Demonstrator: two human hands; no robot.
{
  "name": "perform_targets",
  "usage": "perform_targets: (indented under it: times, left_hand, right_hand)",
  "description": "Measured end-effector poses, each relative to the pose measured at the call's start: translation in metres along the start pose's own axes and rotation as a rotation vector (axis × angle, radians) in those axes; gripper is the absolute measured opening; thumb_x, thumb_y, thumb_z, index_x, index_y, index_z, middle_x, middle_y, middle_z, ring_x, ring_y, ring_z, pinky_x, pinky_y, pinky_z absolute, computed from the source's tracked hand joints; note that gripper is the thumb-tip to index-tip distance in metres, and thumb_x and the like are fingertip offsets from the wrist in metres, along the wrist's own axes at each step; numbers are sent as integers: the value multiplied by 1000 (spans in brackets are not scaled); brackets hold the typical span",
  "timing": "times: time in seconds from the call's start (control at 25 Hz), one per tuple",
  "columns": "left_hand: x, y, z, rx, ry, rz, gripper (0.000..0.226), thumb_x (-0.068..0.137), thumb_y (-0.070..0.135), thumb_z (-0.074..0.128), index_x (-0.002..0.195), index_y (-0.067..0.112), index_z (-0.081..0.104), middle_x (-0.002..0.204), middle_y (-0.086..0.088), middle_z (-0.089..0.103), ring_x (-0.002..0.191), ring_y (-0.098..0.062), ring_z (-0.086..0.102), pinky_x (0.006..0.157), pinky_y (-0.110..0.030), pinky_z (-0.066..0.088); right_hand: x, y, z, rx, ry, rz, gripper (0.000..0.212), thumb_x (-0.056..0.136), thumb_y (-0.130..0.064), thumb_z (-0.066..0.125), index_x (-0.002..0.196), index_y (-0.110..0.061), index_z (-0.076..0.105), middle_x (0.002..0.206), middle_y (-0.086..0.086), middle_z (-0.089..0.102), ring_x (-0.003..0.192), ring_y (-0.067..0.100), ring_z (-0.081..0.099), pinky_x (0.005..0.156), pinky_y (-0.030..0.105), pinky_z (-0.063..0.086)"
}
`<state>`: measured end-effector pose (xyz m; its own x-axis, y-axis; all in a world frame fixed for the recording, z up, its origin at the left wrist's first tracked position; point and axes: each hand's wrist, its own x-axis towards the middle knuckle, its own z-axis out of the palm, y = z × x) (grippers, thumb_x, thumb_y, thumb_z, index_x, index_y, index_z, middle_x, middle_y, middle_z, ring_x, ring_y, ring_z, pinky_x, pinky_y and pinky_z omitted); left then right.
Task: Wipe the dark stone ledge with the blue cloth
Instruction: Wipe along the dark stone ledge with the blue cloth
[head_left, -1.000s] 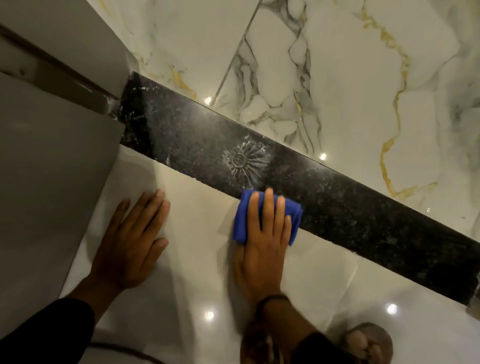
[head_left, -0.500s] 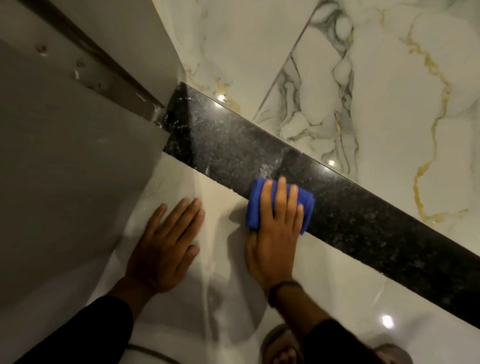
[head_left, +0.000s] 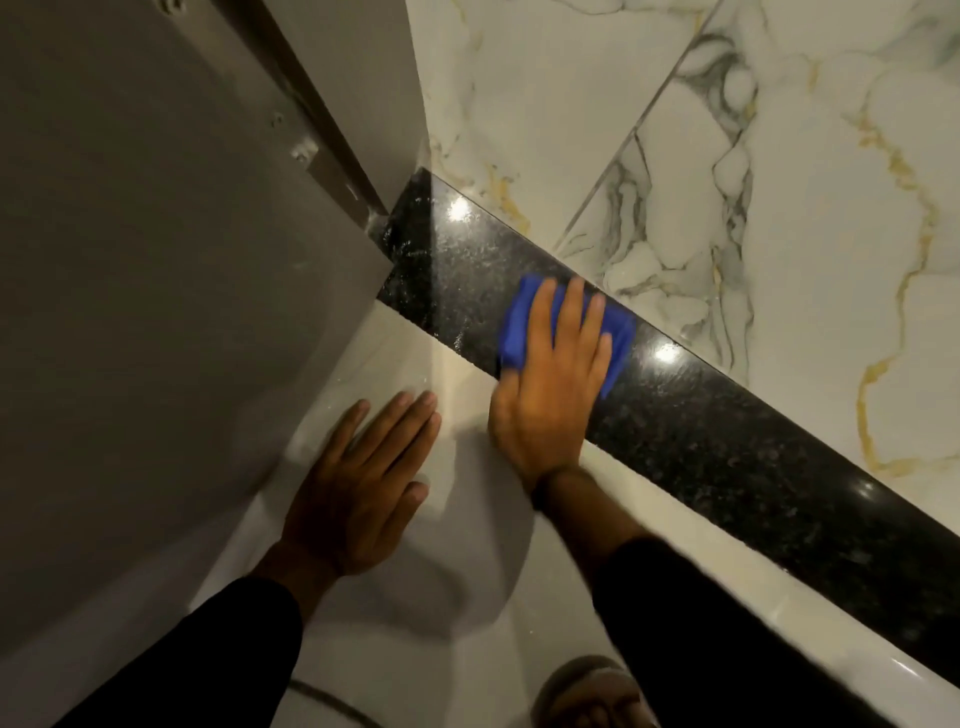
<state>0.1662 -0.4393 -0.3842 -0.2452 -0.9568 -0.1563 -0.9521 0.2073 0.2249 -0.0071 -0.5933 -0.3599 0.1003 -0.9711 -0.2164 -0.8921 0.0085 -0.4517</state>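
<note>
Head view, looking down. The dark stone ledge (head_left: 727, 441) is a speckled black strip running from its grey-panel end at about 11 o'clock down to the frame edge at 4 o'clock, with veined marble (head_left: 779, 208) beyond it and pale glossy floor tile (head_left: 467, 545) on the near side. The blue cloth (head_left: 524, 322) lies folded on the ledge just above frame centre, at roughly 1 o'clock from the left hand (head_left: 358, 493). The right hand (head_left: 550, 395) rests palm-down on the cloth, fingers extended and slightly spread, pressing it flat rather than pinching it; the heel of the hand overhangs the tile. The left hand lies flat on the tile at 7 o'clock from the cloth, fingers straight and close together, apart from the ledge. A grey panel (head_left: 156, 260) fills the 9 to 11 o'clock sector. Both forearms wear dark sleeves (head_left: 701, 623).
</note>
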Motion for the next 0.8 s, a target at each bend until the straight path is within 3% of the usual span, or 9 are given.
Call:
perform_targets:
  times: [0.12, 0.32, 0.52, 0.8]
  left_hand:
    - [1, -1, -2, 6, -1, -8, 71, 107, 36, 40, 172, 11, 30, 183, -9, 26, 170, -26, 22, 136, -55, 21]
    - [-8, -4, 1, 38, -20, -32, 72, 106, 36, 42, 172, 11, 28, 183, -10, 25, 170, -28, 24, 137, -54, 18]
    - [-42, -34, 11, 2, -30, -37, 71, 109, 42, 33, 174, 16, 22, 186, -4, 15, 171, -25, 19, 137, -54, 17]
    - [-43, -30, 3, -1, -14, -27, 70, 109, 39, 36, 173, 13, 26, 183, -8, 24, 170, -27, 24, 137, -55, 18]
  right_hand:
    - [25, -14, 4, -23, 47, 56, 87, 90, -14, 54, 167, -13, 13, 176, 13, 7, 163, 36, -1, 131, 57, 1]
    - [-55, 17, 10, -98, -83, -127, 85, 95, -14, 60, 167, -14, 15, 176, 11, 5, 162, 33, -4, 130, 53, -3]
    - [-47, 19, 18, -153, -38, -137, 81, 98, -19, 58, 167, -13, 15, 176, 14, 8, 163, 36, -1, 130, 54, -3]
    - [20, -26, 20, -137, -71, -250, 77, 100, -31, 45, 167, -17, 11, 176, 13, 4, 163, 33, -4, 130, 49, -10]
